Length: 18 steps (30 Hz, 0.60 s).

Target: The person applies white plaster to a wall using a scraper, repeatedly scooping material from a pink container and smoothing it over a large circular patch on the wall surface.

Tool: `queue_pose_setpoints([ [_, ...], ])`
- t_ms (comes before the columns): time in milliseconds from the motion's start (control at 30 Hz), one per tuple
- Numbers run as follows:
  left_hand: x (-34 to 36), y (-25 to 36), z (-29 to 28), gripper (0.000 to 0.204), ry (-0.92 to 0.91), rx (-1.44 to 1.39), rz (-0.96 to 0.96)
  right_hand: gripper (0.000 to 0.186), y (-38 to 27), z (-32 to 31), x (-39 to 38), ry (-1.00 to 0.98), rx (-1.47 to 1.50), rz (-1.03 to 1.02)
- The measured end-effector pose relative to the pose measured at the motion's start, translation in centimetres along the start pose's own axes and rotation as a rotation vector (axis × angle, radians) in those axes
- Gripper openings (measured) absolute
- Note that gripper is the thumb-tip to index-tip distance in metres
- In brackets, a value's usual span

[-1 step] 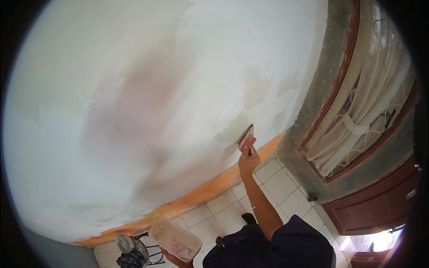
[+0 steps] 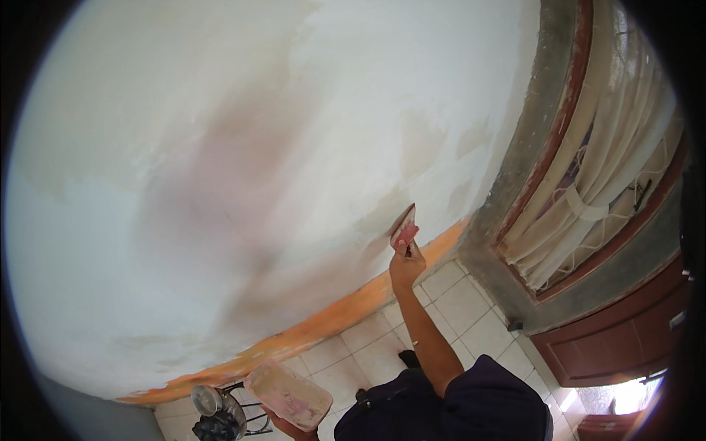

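My right hand [image 2: 407, 266] is closed round the red handle of a plastering trowel [image 2: 404, 226]. The trowel's blade lies at the lower right of a white wall [image 2: 323, 147], beside darker, damp-looking patches [image 2: 384, 208]. Low on the left, my left hand [image 2: 285, 426] grips a shallow rectangular tray [image 2: 294, 393] from below. Whitish and pinkish paste is smeared inside the tray. Most of my left hand's fingers are hidden beneath it.
An orange strip [image 2: 323, 327] runs along the wall's foot above the tiled floor [image 2: 471, 301]. At lower left, a clear tub [image 2: 207, 400] and a dark bag [image 2: 219, 426] sit on a stool. On the right are a curtained window [image 2: 588, 198] and a brown door [image 2: 625, 323].
My right hand and the trowel have shifted very slightly to the left along the wall. The tray and my left hand look the same.
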<state>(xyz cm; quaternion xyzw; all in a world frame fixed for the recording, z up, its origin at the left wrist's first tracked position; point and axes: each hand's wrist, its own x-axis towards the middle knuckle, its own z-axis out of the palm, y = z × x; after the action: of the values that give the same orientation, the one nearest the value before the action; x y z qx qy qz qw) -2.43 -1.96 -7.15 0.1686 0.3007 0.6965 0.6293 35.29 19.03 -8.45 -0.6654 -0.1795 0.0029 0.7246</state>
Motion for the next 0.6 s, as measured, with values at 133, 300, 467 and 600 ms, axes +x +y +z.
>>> queue_pose_setpoints([
  [133,-0.1,0.8,-1.3,0.069,0.021,-0.08,-0.101,0.023,-4.1,1.7,-4.0,-0.015,0.054,-0.022],
  [300,1.0,0.7,0.2,0.07,0.045,-0.091,-0.151,0.021,-7.9,0.7,-8.3,-0.157,0.079,-0.111],
  [467,0.9,0.8,3.1,0.07,-0.012,-0.098,-0.135,0.014,-7.9,-2.7,-8.6,-0.223,0.098,-0.033],
  [600,1.2,0.5,0.3,0.069,-0.005,-0.124,-0.17,0.021,-6.7,-5.1,-3.9,-0.081,-0.067,0.095],
])
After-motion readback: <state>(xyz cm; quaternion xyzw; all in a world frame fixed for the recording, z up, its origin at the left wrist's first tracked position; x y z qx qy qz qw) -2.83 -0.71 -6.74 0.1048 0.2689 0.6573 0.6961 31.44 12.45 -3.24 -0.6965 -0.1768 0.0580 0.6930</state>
